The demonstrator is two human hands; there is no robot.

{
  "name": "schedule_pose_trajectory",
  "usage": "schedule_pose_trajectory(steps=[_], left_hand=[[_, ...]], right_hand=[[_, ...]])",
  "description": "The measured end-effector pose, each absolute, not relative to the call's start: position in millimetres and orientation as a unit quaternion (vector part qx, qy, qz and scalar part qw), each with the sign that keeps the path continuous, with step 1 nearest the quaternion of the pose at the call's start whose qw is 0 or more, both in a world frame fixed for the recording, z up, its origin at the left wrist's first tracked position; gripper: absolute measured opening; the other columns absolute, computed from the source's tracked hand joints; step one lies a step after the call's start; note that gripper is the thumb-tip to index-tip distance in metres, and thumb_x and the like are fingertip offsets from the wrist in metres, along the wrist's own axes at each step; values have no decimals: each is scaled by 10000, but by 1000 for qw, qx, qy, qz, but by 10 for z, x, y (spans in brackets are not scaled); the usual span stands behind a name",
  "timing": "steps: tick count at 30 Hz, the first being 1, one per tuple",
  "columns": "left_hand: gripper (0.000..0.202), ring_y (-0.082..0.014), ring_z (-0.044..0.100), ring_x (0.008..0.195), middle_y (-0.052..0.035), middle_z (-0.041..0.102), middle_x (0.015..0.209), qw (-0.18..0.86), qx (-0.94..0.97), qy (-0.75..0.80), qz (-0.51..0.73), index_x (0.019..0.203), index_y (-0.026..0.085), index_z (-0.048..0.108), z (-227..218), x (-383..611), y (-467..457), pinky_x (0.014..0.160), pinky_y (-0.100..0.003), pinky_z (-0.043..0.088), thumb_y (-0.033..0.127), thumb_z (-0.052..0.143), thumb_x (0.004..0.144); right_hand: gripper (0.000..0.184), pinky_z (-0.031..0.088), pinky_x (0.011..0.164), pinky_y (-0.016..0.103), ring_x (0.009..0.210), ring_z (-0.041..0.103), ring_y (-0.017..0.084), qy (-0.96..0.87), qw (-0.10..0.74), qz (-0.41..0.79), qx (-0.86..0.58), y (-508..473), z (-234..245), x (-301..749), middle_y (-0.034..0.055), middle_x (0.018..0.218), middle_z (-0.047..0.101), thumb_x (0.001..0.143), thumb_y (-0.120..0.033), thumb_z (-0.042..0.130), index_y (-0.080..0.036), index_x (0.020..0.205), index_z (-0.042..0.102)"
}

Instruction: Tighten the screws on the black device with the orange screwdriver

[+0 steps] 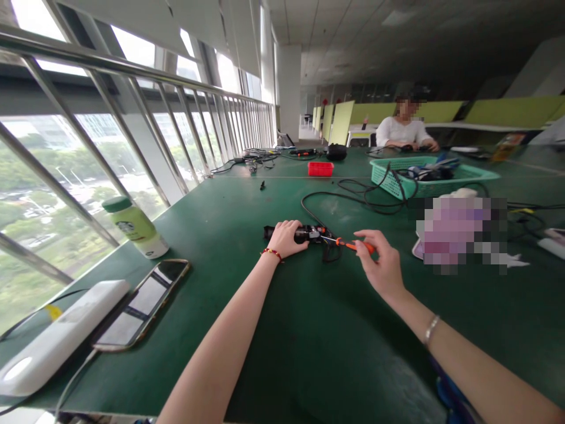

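Observation:
On the green table lies a black cylindrical device (314, 234) with a black cord at its right end. My left hand (286, 238) is closed over its middle and presses it to the tabletop. My right hand (382, 262) pinches the orange-and-black handle of a screwdriver (353, 244) between thumb and fingers. The screwdriver's thin shaft points left, and its tip meets the right part of the device. Exactly what the tip touches is too small to make out. A dark loop hangs from the device just below the shaft.
A teal basket (459, 187) of cables and tools stands at the back right, behind a blurred-out item. The small red box (320, 169) sits farther back. At left are a bottle (135, 227), phone (143, 306) and white power strip (66, 335). Another person (402, 131) sits across.

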State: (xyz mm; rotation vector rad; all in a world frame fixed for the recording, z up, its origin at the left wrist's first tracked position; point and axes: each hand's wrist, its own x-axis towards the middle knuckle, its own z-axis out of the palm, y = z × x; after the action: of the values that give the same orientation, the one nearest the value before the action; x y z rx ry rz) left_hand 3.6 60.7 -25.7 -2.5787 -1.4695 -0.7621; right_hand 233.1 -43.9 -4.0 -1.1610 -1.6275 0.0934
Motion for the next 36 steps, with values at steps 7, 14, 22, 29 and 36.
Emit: schedule_pose_trajectory(steps=[7, 14, 22, 29, 36], left_hand=[[380, -251, 570, 952, -58, 641, 986, 41, -841, -481, -244, 997, 189, 544, -233, 41, 586, 874, -383, 418, 426, 625, 712], [387, -248, 568, 945, -55, 639, 977, 49, -843, -473, -252, 998, 192, 542, -232, 39, 582, 866, -374, 426, 416, 635, 696], [388, -247, 565, 949, -56, 635, 985, 56, -845, -469, -250, 1000, 195, 537, -250, 36, 595, 870, -373, 428, 412, 637, 694], [392, -246, 562, 942, -52, 630, 978, 56, -847, -467, -248, 1008, 199, 536, -238, 34, 593, 866, -373, 429, 412, 637, 694], [385, -250, 559, 953, -54, 626, 980, 59, -850, -461, -249, 1012, 203, 533, -247, 59, 598, 861, -375, 432, 418, 622, 705]], right_hand=[[264, 509, 696, 315, 755, 617, 167, -664, 588, 9, -463, -403, -48, 2328, 31, 869, 606, 812, -285, 559, -211, 1064, 532], [187, 471, 601, 279, 645, 602, 158, -661, 565, 15, -494, -414, -50, 2344, 5, 733, 601, 843, -327, 522, -203, 975, 565], [147, 455, 600, 273, 578, 569, 141, -671, 553, 13, -494, -419, -54, 2333, -13, 660, 587, 839, -318, 524, -205, 920, 573], [216, 492, 734, 319, 809, 621, 183, -667, 586, -10, -460, -413, -21, 2326, 42, 899, 618, 807, -274, 533, -210, 1013, 540], [135, 459, 598, 281, 608, 593, 152, -663, 560, 34, -496, -447, -14, 2315, -6, 683, 601, 840, -318, 529, -212, 914, 565]])
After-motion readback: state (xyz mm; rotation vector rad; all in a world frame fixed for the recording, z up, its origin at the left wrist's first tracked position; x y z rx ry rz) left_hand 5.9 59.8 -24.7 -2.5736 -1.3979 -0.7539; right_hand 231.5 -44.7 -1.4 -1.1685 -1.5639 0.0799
